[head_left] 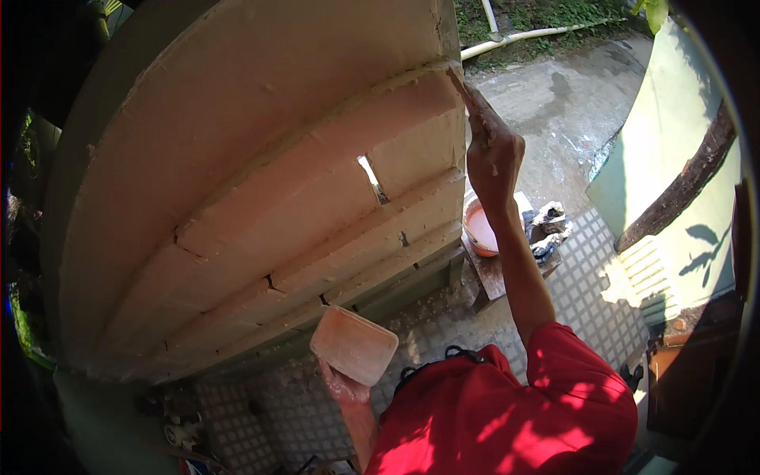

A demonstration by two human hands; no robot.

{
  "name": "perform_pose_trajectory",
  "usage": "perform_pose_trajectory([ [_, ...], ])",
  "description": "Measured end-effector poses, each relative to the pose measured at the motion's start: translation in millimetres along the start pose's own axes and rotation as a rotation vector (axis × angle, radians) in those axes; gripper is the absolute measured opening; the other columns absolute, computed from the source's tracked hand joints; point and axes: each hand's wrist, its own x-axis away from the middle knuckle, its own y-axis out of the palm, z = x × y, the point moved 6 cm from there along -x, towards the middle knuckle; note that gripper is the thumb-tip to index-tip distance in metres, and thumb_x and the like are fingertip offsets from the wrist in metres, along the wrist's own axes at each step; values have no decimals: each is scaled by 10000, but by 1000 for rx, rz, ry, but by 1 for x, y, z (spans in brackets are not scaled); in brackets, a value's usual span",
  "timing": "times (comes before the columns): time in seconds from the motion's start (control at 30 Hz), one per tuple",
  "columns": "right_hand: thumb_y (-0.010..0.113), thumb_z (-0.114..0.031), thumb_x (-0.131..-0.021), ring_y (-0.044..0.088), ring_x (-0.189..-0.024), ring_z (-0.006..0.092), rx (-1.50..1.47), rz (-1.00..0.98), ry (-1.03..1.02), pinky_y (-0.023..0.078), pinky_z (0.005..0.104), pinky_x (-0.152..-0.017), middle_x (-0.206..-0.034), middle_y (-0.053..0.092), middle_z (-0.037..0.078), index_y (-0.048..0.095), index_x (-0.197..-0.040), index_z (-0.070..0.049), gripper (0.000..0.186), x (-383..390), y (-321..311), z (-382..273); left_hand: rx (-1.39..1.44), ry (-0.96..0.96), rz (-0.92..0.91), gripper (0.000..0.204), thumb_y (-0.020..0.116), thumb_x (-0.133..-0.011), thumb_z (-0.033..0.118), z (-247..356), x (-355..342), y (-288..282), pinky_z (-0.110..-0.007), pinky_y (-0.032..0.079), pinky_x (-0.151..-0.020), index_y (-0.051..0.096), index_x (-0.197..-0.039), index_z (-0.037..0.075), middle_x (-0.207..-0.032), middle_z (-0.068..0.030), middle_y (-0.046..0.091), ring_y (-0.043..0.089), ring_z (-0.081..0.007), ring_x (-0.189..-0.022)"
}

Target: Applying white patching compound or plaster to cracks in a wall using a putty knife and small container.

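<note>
The putty knife [459, 83] is sitting at the far right of the scene, its narrow blade angling up and left so that the tip is touching the corner of the brick pillar [261, 182], right where a band of pale filler is running along the top course. The right hand [492, 154] is gripping the handle from below, fingers curled tightly and pressed together around it, the arm reaching up from the red shirt [507, 412]. To do this stroke well, as I judge it, the blade should be lying at a shallow angle to the surface, pressure staying even, and the pull following the line of the joint so the filler is feathering out instead of ridging at the corner edge.

Nearer and to the left, the left hand [342, 388] is holding a flat rectangular tray [354, 345] from underneath; the fingers are hidden beneath it, so I cannot tell how they are lying. The tray is tilting slightly, its pale face turned toward the wall; keeping it level and just under the work would be catching any droppings.

Farther out, an orange bucket [478, 229] is standing on a low wooden stool [495, 273] just beside the pillar's right edge, with a crumpled sack [546, 226] next to it. Chequered floor tiles [586, 269] are spreading below, speckled with dropped filler near the pillar base, and a white pipe [530, 36] is running along the far ground.
</note>
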Motion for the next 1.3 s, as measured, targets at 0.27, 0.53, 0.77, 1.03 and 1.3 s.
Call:
perform_pose_trajectory([
  [0.27, 567, 6, -827, 581, -1207, 408, 168, -97, -294, 488, 452, -1000, -1305, 630, 119, 644, -1301, -182, 516, 37, 40, 9, -36, -11, 27, 598, 553, -979, 416, 7, -7, -8, -557, 381, -1113, 408, -1468, 103, -1485, -108, 465, 463, -345, -1344],
  [0.53, 592, -44, -831, 595, -1210, 363, 202, -125, -507, 464, 472, -1044, -1270, 663, 65, 671, -1265, -196, 467, -1, 5, 14, -71, -47, 21, 614, 552, -974, 432, 5, -4, -3, -561, 380, -1113, 402, -1474, 107, -1489, -107, 459, 451, -345, -1354],
  [0.77, 632, -17, -787, 579, -1238, 333, 286, -174, -512, 445, 470, -1070, -1277, 656, 73, 675, -1244, -172, 484, 30, 31, 35, -85, -34, 29, 621, 554, -972, 440, 1, -7, -2, -557, 380, -1113, 408, -1471, 102, -1487, -104, 463, 461, -346, -1343],
  [1.03, 492, 66, -911, 663, -1128, 289, -125, 67, -121, 530, 369, -918, -1222, 660, 183, 650, -1293, -119, 452, 18, -5, 36, -80, -21, 26, 618, 572, -966, 431, -1, 11, -1, -556, 388, -1106, 413, -1469, 108, -1482, -105, 467, 467, -341, -1339],
  [1.3, 521, 70, -827, 623, -1150, 340, -63, -30, 39, 525, 403, -947, -1194, 652, 211, 642, -1288, -101, 506, 50, 56, -31, -47, 2, 17, 608, 575, -965, 426, -4, 12, 8, -560, 392, -1104, 423, -1462, 108, -1476, -102, 474, 465, -346, -1339],
])
